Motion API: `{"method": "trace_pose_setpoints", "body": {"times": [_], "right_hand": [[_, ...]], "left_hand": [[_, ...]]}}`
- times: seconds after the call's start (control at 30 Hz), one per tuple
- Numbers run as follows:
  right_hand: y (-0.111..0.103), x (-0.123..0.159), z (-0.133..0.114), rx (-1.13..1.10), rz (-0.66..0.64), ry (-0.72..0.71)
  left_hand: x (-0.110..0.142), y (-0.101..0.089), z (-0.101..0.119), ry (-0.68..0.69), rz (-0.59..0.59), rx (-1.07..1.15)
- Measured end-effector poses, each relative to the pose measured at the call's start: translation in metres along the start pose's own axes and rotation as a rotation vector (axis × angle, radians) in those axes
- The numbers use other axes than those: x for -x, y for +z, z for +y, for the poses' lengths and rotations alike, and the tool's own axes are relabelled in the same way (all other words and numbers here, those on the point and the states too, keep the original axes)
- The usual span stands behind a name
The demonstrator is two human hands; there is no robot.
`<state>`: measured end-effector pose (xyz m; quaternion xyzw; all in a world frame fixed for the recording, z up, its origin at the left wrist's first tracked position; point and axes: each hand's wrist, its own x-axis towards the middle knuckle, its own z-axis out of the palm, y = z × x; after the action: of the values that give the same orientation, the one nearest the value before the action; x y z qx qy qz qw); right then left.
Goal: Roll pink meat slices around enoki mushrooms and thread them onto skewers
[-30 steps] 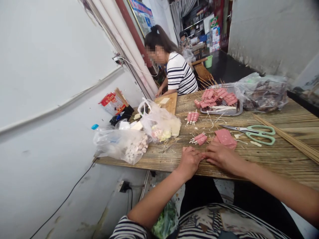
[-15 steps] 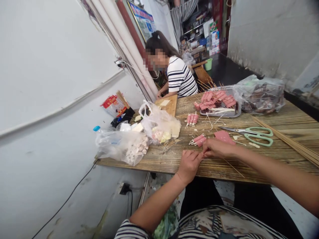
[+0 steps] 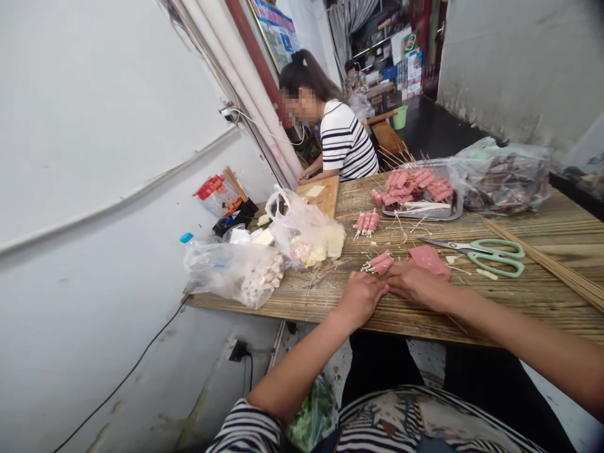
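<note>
Over the table's near edge, my left hand (image 3: 361, 298) and my right hand (image 3: 416, 284) meet at the fingertips, both closed. Whatever lies between the fingers is hidden. Just beyond them are pink meat rolls (image 3: 380, 263) with white enoki mushroom ends sticking out. Flat pink meat slices (image 3: 430, 261) lie right behind my right hand. Farther back is another group of enoki meat rolls (image 3: 367, 223). A thin stick (image 3: 457, 324) shows partly under my right forearm. Green-handled scissors (image 3: 495, 253) rest to the right, blades partly apart.
A metal tray (image 3: 425, 215) holds skewered meat rolls, beside a plastic bag of dark food (image 3: 507, 182). Bamboo skewers (image 3: 557, 270) lie at right. Plastic bags of food (image 3: 259, 277) stand at left. A co-worker (image 3: 346, 141) sits across the table by a cutting board (image 3: 328, 196).
My right hand has lowered and flattened toward the table, its fingertips still against my left hand's. The camera view has shifted slightly. The rolls and scissors stay in place.
</note>
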<state>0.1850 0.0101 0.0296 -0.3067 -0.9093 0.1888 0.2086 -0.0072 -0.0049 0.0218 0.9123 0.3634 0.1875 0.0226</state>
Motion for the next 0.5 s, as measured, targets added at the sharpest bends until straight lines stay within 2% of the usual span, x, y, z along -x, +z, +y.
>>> {"method": "trace_pose_setpoints", "body": {"times": [0.1,0.23,0.3,0.4,0.5], "right_hand": [[-0.004,-0.008,0.007,-0.035,-0.050,-0.028],[-0.008,-0.006,0.006,0.020,-0.032,0.028],[-0.011,0.003,-0.001,0.099,0.041,0.100],[-0.013,0.026,-0.016,0.309,0.176,0.289],[-0.004,0.052,-0.031,0.528,0.194,0.423]], "left_hand": [[0.005,0.007,0.005,-0.047,0.065,-0.075],[0.009,0.012,0.008,-0.048,0.134,-0.104],[0.007,0.011,0.008,-0.037,0.151,-0.090],[0.003,0.008,0.008,-0.021,0.176,-0.028],[0.000,0.007,0.010,0.000,0.192,0.040]]}}
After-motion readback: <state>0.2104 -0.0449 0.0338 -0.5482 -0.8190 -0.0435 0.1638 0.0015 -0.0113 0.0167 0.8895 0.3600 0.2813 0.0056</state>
